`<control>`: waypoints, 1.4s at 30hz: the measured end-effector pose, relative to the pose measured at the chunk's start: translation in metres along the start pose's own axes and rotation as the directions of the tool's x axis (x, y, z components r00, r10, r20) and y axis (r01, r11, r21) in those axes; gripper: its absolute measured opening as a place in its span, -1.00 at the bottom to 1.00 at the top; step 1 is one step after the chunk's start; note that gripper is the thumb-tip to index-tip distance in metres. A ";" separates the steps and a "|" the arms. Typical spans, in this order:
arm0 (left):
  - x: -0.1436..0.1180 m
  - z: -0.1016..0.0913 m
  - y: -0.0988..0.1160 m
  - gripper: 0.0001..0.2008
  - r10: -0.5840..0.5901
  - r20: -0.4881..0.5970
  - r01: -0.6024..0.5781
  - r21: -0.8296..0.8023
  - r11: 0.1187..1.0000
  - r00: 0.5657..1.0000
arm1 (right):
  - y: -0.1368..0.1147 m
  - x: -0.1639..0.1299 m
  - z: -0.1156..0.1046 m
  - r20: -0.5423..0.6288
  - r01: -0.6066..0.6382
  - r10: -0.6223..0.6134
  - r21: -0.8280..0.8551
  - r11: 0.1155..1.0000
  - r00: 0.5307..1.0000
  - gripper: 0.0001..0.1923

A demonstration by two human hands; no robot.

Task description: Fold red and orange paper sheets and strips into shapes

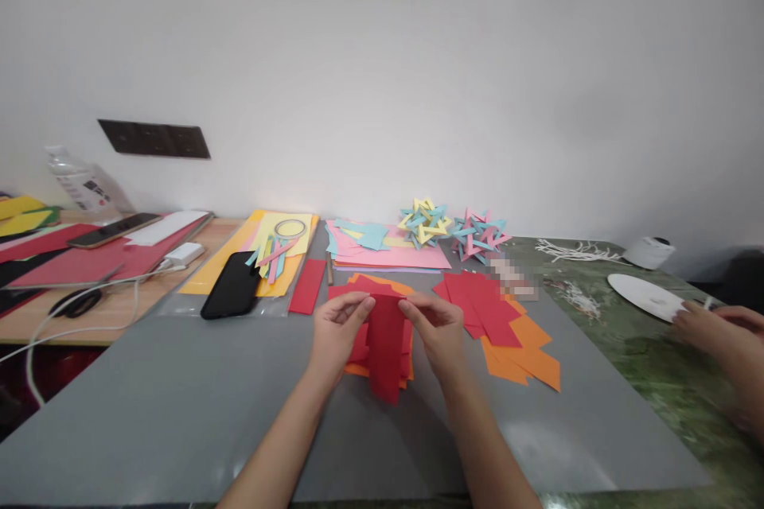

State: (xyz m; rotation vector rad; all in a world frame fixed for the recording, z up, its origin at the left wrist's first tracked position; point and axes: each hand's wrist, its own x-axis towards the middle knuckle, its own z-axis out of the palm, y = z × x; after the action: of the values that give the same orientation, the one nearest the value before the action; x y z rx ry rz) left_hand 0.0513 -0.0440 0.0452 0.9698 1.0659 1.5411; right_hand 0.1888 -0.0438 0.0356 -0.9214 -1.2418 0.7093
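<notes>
A red strip of paper (387, 350) hangs between my two hands, its top edge pinched at both corners. My left hand (340, 330) grips the left corner between thumb and fingers; my right hand (438, 326) grips the right one the same way. Behind and below the strip lies a pile of red and orange paper pieces (356, 343), partly hidden by it. To the right of my right hand, red paper pieces (486, 306) and orange paper pieces (534, 350) are spread in an overlapping heap.
Folded paper stars (425, 223) stand at the back on the grey mat (196, 406). A black phone (231, 286), coloured strips and a tape roll (290, 229) are at left, with scissors (76, 302) farther left. Another person's hand (704, 326) touches a white disc (645, 296) at right.
</notes>
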 end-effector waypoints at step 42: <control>0.001 -0.002 0.000 -0.80 0.041 0.011 -0.041 0.030 0.999 0.999 | -0.010 -0.004 0.007 -0.011 0.033 -0.035 -0.154 0.987 0.999 -0.91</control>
State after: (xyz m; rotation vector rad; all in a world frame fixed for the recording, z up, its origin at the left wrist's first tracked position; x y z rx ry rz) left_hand 0.0495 -0.0438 0.0447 1.0248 1.0710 1.5554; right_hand 0.1812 -0.0505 0.0429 -1.0274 -1.3112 0.5849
